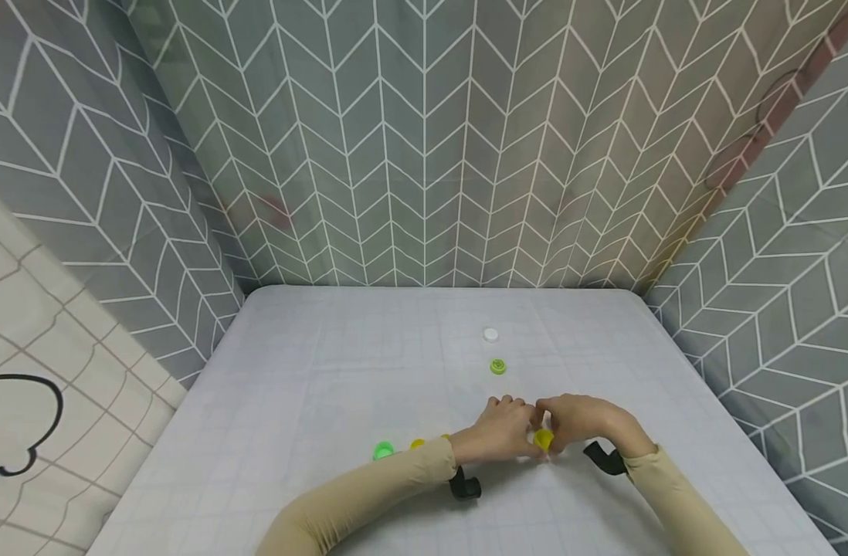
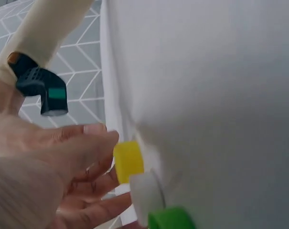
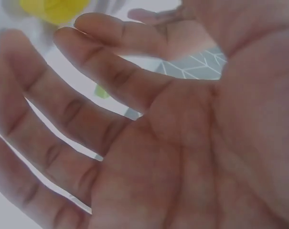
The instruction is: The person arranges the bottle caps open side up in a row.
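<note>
A yellow cap (image 1: 544, 440) lies on the white-covered table between my two hands. My left hand (image 1: 502, 429) is just left of it. In the left wrist view, fingertips reach the near side of the yellow cap (image 2: 129, 162); a white cap (image 2: 146, 198) and a green cap (image 2: 172, 218) sit close beside it. My right hand (image 1: 582, 418) arches over from the right. Its palm (image 3: 149, 157) and slightly bent, spread fingers show in the right wrist view, where the yellow cap (image 3: 56, 8) appears blurred beyond the fingertips. Exact finger contact is partly hidden.
Farther back on the table (image 1: 354, 347) lie a white cap (image 1: 490, 334) and a lime green cap (image 1: 497, 366). Left of my forearm are a green cap (image 1: 383, 450) and a yellow cap (image 1: 417, 444). Patterned curtains (image 1: 424, 154) hang around the table.
</note>
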Motion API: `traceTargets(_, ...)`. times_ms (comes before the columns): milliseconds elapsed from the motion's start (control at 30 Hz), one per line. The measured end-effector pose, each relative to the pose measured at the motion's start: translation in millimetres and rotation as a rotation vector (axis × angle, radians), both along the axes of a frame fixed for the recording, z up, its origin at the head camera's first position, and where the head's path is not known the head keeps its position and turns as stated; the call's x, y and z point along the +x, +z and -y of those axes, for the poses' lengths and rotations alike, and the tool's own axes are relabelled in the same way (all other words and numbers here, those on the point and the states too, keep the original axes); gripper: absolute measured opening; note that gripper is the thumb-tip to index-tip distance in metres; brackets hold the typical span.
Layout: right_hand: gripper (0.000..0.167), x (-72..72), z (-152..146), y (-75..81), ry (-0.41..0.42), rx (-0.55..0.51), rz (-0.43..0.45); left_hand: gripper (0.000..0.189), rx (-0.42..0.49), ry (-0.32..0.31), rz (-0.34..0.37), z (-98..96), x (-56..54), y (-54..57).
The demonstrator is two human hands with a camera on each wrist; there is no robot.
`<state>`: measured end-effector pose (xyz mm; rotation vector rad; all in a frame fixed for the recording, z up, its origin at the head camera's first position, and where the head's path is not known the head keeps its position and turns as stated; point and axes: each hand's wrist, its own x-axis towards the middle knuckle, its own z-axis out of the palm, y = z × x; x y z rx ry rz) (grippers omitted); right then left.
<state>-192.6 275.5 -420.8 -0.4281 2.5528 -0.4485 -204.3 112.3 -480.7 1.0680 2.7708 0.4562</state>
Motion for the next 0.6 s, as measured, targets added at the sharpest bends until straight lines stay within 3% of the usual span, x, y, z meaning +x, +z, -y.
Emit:
traceTargets(133, 0.042, -2.4, -5, 3.2, 0.01, 0.011, -0.028, 0.053, 0.067, -0.048, 0.136, 9.3, -7.3, 6.7)
traceTargets(300, 0.036, -8.4, -9, 7.8, 0.036, -0.038, -0.112, 0.047, 0.158, -0.052, 0.366, 25.0, -21.4, 16.3)
traceTargets(400, 0.033, -13.0, -8, 11.5, 0.058, -0.113, -0.142, 0.04, 0.209, -0.056, 0.423, 34.9, -30.5, 25.2)
traceTargets(600, 0.035, -21.7, -5, 18.4, 0.085, -0.22, -0.154, 0.037, 0.313, -0.077, 0.458, 56.3, -48.3, 46.3)
